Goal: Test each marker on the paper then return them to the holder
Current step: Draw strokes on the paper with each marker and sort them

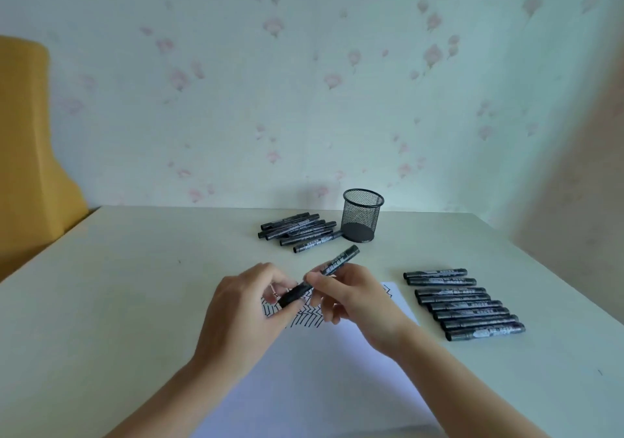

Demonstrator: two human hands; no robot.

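Both hands, left (246, 306) and right (354, 299), grip one black cylindrical marker (320, 273) over the scribbled white paper (304, 370); you're likely capping or uncapping, so pull straight.

I see black markers (462, 302) with pale labels, a black mesh holder (363, 216), white paper (337, 370) covered in black zigzag lines, an off-white bench (135, 268), pink-flowered pale wallpaper (304, 83), and a mustard-yellow chair (30, 133).

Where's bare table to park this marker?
Bare table left of the paper, and the strip between paper and row of markers. Crowded at the back: the pile against the holder.
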